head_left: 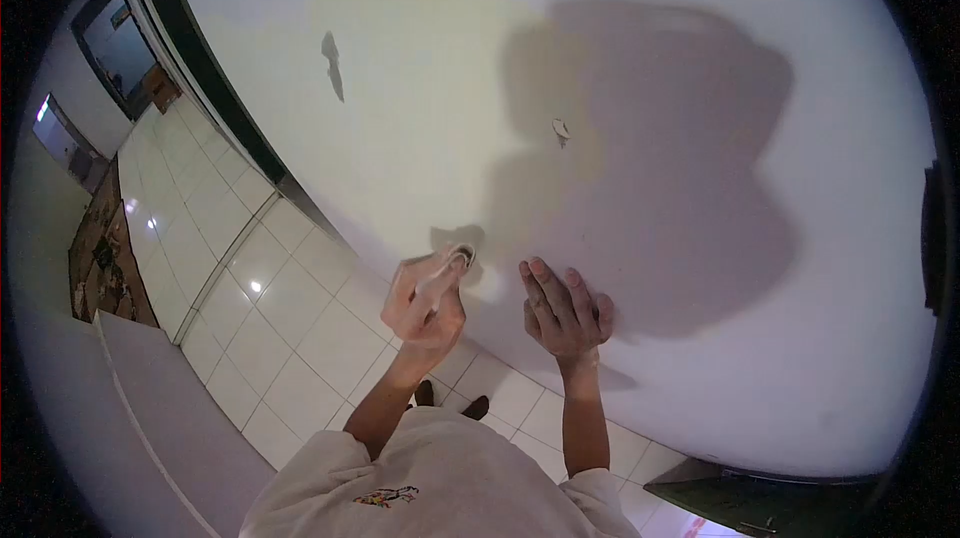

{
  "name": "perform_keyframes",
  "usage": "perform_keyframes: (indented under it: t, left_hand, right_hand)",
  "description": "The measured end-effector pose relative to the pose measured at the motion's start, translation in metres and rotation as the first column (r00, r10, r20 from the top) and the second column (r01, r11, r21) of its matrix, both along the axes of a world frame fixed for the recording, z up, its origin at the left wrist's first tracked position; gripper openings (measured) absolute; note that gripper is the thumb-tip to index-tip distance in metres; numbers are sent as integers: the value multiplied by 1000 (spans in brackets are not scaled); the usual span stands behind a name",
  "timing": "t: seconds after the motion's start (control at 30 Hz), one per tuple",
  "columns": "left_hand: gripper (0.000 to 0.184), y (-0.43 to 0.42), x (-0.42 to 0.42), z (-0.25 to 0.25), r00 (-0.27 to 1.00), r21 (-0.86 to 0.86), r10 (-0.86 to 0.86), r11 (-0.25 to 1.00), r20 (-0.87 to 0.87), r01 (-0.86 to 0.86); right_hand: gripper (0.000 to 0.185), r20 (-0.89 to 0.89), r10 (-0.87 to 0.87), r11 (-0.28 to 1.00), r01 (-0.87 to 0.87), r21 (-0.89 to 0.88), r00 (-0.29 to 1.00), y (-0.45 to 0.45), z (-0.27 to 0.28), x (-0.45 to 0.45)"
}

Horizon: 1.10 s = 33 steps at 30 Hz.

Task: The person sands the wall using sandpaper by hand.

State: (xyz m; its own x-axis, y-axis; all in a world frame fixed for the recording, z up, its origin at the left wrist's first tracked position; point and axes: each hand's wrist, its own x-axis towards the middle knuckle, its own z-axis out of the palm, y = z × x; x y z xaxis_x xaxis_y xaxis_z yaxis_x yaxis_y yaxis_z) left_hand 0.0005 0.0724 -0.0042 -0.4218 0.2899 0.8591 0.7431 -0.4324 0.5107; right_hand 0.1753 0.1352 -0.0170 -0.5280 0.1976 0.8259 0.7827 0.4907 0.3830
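My left hand (425, 303) is closed, a little smeared by motion, close to the pale wall (420, 158). Its fingers grip a small whitish, curled piece with a dark inside (462, 256), whose kind I cannot make out. To the right, my right hand (565, 316) rests against the wall with its fingers stretched upward, holding nothing. Above the hands, the paint shows a chipped spot (561, 131). Farther up on the left is a long grey bare patch (333, 66). A yellowish tint covers part of this surface.
My shadow (660, 158) falls across the wall's right half. White floor tiles (300, 318) stretch left toward a doorway with a cardboard box (160, 88) and a brown patterned mat (110, 248). A dark green object (770, 503) sits low on the right.
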Motion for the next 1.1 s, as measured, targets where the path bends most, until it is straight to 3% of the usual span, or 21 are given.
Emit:
perform_keyframes:
  t: [0.13,0.23,0.3,0.4,0.5,0.57,0.67,0.77,0.87,1.1]
  left_hand:
    - [40,19,0,13,980,46,129,991,-152,-123]
    - [42,26,1,-8,944,56,215,977,-250,-207]
    - [24,23,7,-21,956,12,170,985,-238,-172]
    - [29,15,10,-57,972,-62,95,992,-213,-111]
    - [35,7,14,-105,974,-122,59,989,-221,-87]
    - [35,-2,14,-119,994,-245,-88,967,-69,69]
    - [35,-6,16,-99,995,-199,-99,976,-28,91]
    - [35,-6,14,-34,997,-127,-81,989,5,81]
    - [37,14,8,9,999,50,16,999,-52,-13]
    - [34,22,19,-22,970,33,161,987,-184,-158]
  right_hand:
    - [29,0,4,1000,-4,1,1000,3,0,-2]
    - [28,-19,28,1000,-28,7,999,5,-2,-4]
    - [29,-19,36,999,-36,-4,999,5,-2,-4]
    - [36,-25,65,998,-65,-4,998,7,-5,-5]
    - [31,-53,59,998,-59,8,997,6,-2,-5]
    - [31,-58,66,998,-65,9,996,5,-1,-3]
    - [31,-58,68,998,-68,4,996,7,-5,0]
    - [31,-55,62,998,-63,-16,997,2,-2,2]
    - [31,-67,79,996,-81,-34,995,1,-1,3]
    - [31,-113,128,991,-132,-29,985,3,-3,2]
